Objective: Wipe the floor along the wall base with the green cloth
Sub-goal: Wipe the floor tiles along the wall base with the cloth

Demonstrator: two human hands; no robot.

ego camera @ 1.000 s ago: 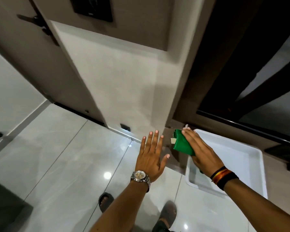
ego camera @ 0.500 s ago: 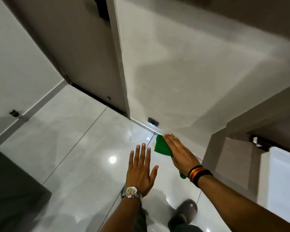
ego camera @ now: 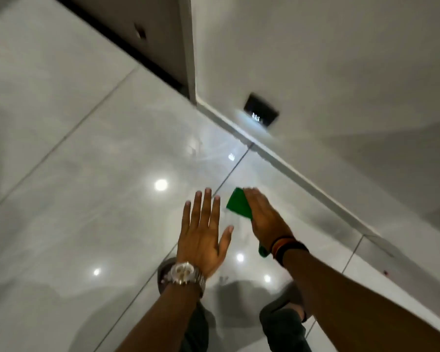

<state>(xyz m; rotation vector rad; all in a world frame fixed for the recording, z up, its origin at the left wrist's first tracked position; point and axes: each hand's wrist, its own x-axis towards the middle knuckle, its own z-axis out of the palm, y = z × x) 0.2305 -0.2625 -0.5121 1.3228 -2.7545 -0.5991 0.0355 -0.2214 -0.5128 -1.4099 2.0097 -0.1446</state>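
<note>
Right hand [ego camera: 267, 219] lies flat on the cloth [ego camera: 238, 205], pinning it under palm and fingers over the glossy floor [ego camera: 87, 174], near the wall base [ego camera: 302, 171] but not touching it. Green shows ahead of the fingers and at the wrist. Left hand [ego camera: 203, 235] is released, fingers spread, just beside the cloth, holding nothing.

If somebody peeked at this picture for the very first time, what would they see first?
Probably the bright green cloth, the only strong colour, under the right hand on the shiny pale floor near the wall base. Next, the left hand spread open beside it, with a silver watch on the wrist. Then the small dark vent low on the wall.
</note>
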